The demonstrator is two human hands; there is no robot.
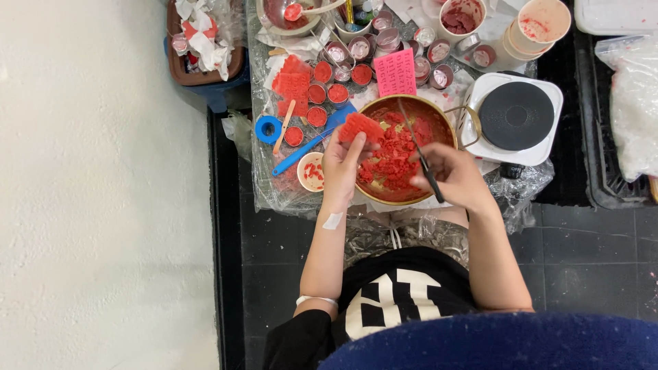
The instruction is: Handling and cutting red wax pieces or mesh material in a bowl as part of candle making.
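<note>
While my left hand is pinching the red wax slab over the brass pot, I'm keeping my right hand — closed around the knife — shaving away from my fingers.

You are sitting at a small home craft corner, a makeshift workshop set on a dark tiled floor beside a pale wall. The low surface is wrapped in clear plastic and crowded with a metal pot of red wax pieces, a white hot plate, many small tins, stained paper cups and a scrap bin
</note>
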